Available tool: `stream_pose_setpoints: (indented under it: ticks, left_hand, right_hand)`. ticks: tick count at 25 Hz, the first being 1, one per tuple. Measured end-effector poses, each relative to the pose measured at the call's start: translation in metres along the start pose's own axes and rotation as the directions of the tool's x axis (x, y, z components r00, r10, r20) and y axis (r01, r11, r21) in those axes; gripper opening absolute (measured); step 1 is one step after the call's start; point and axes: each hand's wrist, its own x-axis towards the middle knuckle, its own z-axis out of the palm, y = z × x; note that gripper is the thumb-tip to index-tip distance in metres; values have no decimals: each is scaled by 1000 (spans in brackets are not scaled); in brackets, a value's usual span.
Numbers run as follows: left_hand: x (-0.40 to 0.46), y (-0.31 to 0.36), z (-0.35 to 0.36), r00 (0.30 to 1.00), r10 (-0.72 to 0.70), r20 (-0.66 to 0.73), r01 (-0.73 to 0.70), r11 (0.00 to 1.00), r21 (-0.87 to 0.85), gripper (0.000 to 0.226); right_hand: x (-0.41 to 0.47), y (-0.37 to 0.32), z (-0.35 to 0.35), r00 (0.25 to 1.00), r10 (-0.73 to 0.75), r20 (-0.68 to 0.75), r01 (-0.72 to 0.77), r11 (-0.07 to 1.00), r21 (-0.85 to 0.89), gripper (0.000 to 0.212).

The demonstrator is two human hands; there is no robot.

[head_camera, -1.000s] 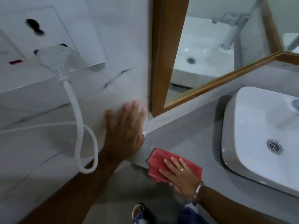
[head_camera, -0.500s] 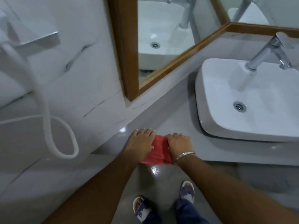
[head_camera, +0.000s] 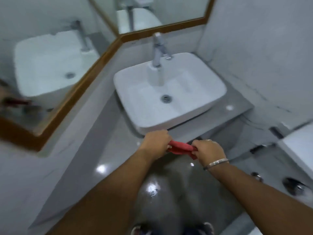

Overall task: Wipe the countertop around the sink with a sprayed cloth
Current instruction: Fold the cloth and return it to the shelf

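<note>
Below the sink (head_camera: 169, 92), both hands grip a bunched red cloth (head_camera: 181, 147).

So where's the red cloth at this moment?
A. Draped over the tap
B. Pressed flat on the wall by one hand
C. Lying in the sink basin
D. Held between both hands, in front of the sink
D: the red cloth is bunched between the left hand and the right hand, just in front of the sink.
</note>
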Motion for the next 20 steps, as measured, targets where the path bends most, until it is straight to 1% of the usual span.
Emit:
stream_pose_setpoints:
  ticks: [2, 4, 6, 8, 10, 12, 14, 15, 16, 17, 18, 20]
  left_hand:
    - [52, 57, -12, 991, 134, -10, -135, 991, -10, 19]
    - [102, 126, -24, 966, 258, -26, -259, 964, -51, 18]
    - [141, 191, -35, 935, 353, 4, -349, 926, -142, 17]
    - [179, 260, -42, 880, 471, 63, -451, 869, -205, 20]
    - [208, 305, -49, 837, 535, 114, -484, 822, -301, 22]
    - [242, 350, -57, 802, 580, 141, -499, 781, -376, 24]
    - [277, 390, -61, 831, 548, 94, -475, 787, -394, 35]
    - [292, 405, -59, 854, 516, 69, -457, 806, -375, 43]
    - [307, 419, -52, 860, 504, 82, -455, 830, -322, 47]
    - [318, 431, -41, 845, 514, 145, -474, 847, -241, 45]
    - [327, 440, -25, 813, 532, 235, -513, 847, -142, 38]
    - [338, 451, 11, 760, 544, 357, -588, 809, 20, 29]
  right_hand:
    - [-32, 66, -16, 987, 154, -51, -152, 987, 43, 16]
    - [-72, 137, -32, 950, 304, -72, -296, 949, 108, 17]
    - [-109, 199, -44, 905, 418, -86, -399, 900, 174, 14]
    - [-153, 263, -49, 841, 535, -76, -504, 827, 248, 12]
    - [-181, 309, -53, 799, 600, -45, -552, 761, 340, 11]
    - [-196, 358, -59, 742, 669, -39, -580, 671, 463, 9]
    - [-193, 403, -60, 678, 732, -73, -598, 606, 524, 16]
    - [-187, 417, -56, 662, 744, -90, -616, 609, 499, 23]
    - [-179, 429, -47, 667, 740, -90, -643, 632, 433, 28]
    - [-170, 436, -35, 689, 723, -57, -664, 660, 353, 32]
    - [-161, 441, -18, 716, 698, 8, -671, 685, 284, 37]
    - [-145, 445, 19, 730, 665, 161, -683, 698, 216, 57]
